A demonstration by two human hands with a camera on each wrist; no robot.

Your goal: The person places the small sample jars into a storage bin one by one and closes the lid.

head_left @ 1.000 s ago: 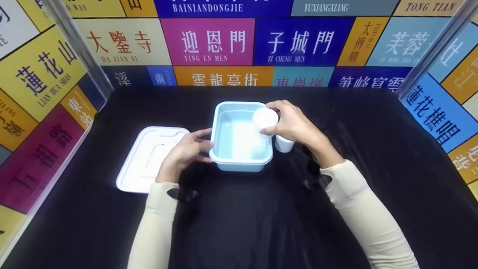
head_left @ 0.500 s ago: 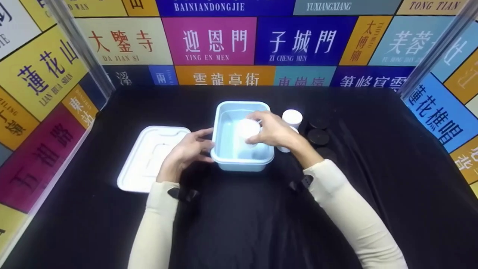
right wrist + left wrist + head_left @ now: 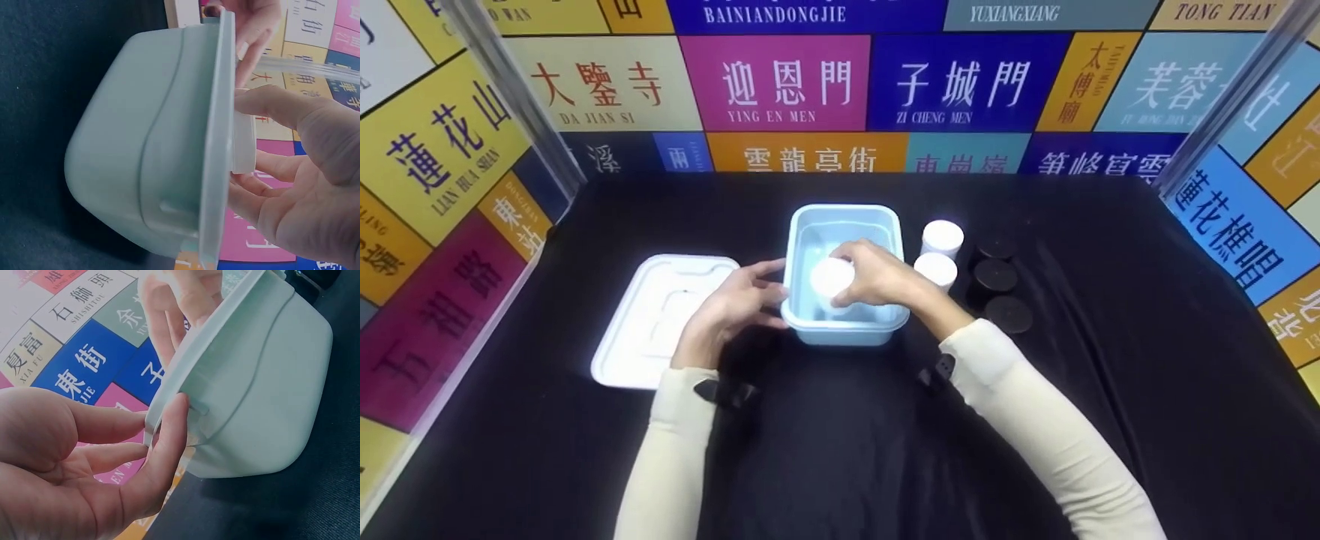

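A pale blue plastic box [image 3: 846, 327] stands uncovered on the black cloth. At its left side my left hand [image 3: 735, 300] pinches the rim, with fingertips on the edge, as the left wrist view shows. My right hand [image 3: 881, 274] reaches over the box and grips a white round container [image 3: 831, 276] by its side. From the right wrist view, the upper part of this white container [image 3: 245, 143] stands above the rim between thumb and fingers. Its lower part is hidden by the box wall, so I cannot tell whether it touches the floor.
Two more white round containers [image 3: 936, 268] stand just right of the box. Beside them are three black round pieces [image 3: 996, 276] in a row. A white rectangular lid [image 3: 641, 330] lies left of the box. Printed panels [image 3: 780, 82] wall the table's back and sides.
My right hand has carried the white container leftward from the box's right rim to over its middle. Two white containers and the black pieces have come into sight. The left hand stays put.
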